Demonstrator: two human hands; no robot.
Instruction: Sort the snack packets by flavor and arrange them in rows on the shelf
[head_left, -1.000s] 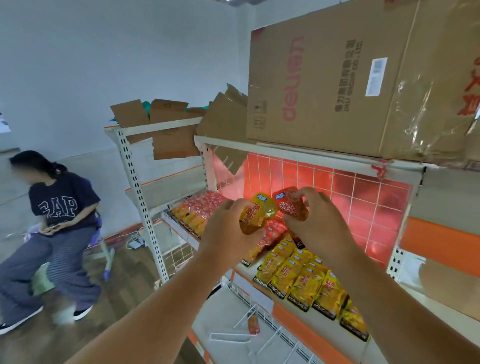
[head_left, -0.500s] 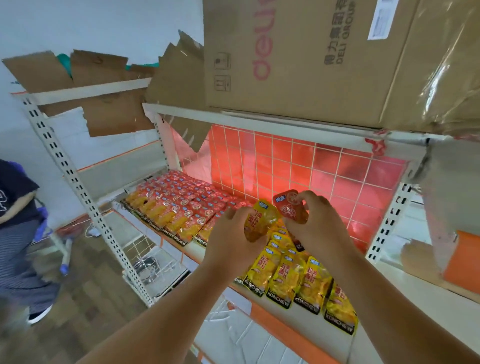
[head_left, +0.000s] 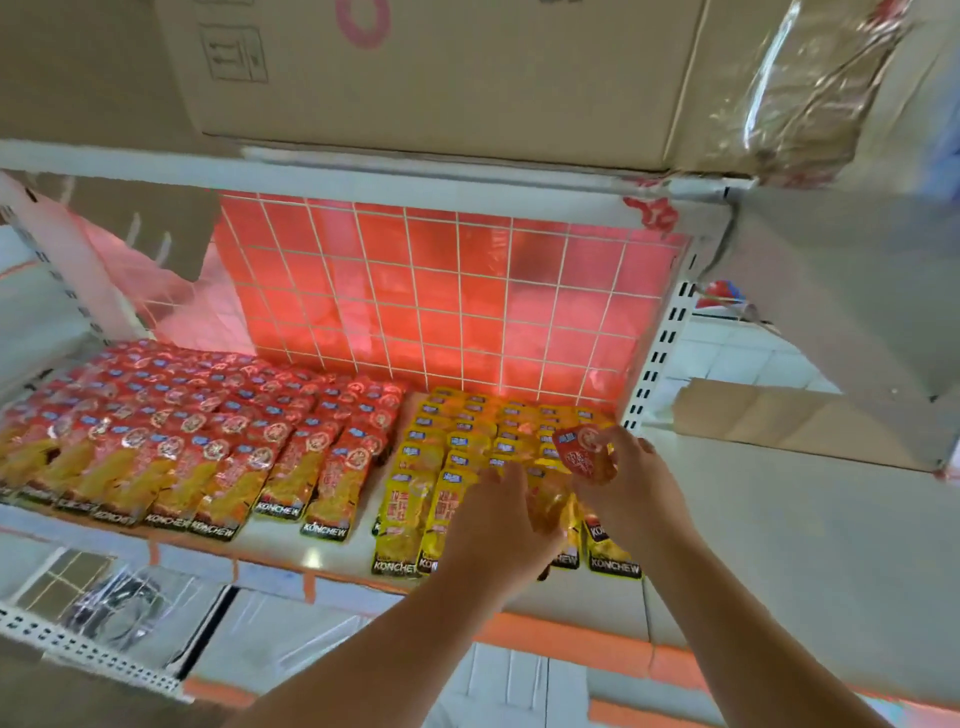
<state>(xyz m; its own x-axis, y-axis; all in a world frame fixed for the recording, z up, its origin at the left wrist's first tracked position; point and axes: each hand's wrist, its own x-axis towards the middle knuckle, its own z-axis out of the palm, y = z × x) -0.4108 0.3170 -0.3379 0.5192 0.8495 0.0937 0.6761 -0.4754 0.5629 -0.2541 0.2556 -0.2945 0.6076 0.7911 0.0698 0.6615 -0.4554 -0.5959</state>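
Observation:
Red snack packets (head_left: 208, 431) lie in rows on the left of the white shelf (head_left: 311, 553). Rows of yellow packets (head_left: 457, 447) fill the space to their right. My right hand (head_left: 636, 493) pinches a single red packet (head_left: 584, 457) above the right end of the yellow rows. My left hand (head_left: 498, 525) sits just left of it, low over the yellow rows, its fingers round a blurred yellow packet (head_left: 550, 506). Both hands hide part of the front yellow packets.
A red wire-grid back panel (head_left: 441, 301) closes the rear of the shelf. A large cardboard box (head_left: 441, 83) sits on the board above. A slotted white upright (head_left: 657, 358) stands at the right, with flat cardboard (head_left: 779, 415) beyond it. A lower shelf (head_left: 363, 634) is below.
The view swung right and down onto the shelf. Both hands dropped from chest height to just over the yellow rows, and the person on the left left the view.

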